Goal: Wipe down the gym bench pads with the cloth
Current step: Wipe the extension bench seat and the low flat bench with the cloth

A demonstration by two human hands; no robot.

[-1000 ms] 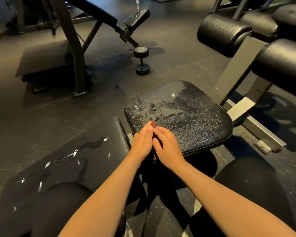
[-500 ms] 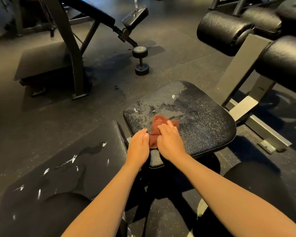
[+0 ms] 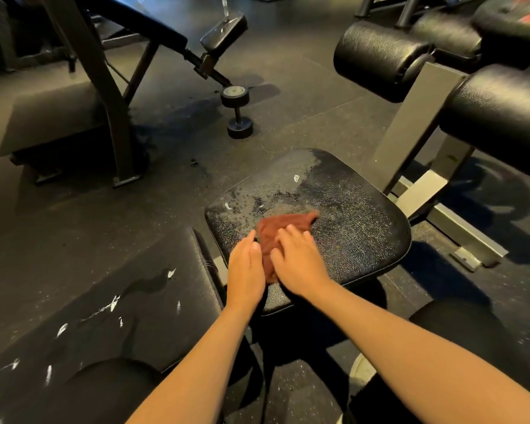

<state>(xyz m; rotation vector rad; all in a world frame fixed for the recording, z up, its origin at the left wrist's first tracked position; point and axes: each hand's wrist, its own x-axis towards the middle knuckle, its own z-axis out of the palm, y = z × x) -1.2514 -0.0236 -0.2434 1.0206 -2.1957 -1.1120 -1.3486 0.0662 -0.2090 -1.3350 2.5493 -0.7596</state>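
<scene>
A brown cloth [image 3: 283, 228] lies on the wet black seat pad [image 3: 355, 240]. The right hand [image 3: 300, 261] presses flat on it. The left hand [image 3: 245, 267] rests flat beside it, touching the cloth's edge. A dumbbell [image 3: 237, 113] stands on the floor [image 3: 303, 87] behind.

The seat pad [image 3: 349, 228] is black pebbled vinyl, glossy where wet, the cloth [image 3: 283, 228] a matt rust-brown fabric, the bench frame [image 3: 410, 130] dull grey painted metal, the floor [image 3: 303, 87] speckled matt rubber.

Brown cloth [image 3: 283, 229] on wet seat pad [image 3: 349, 240]
</scene>
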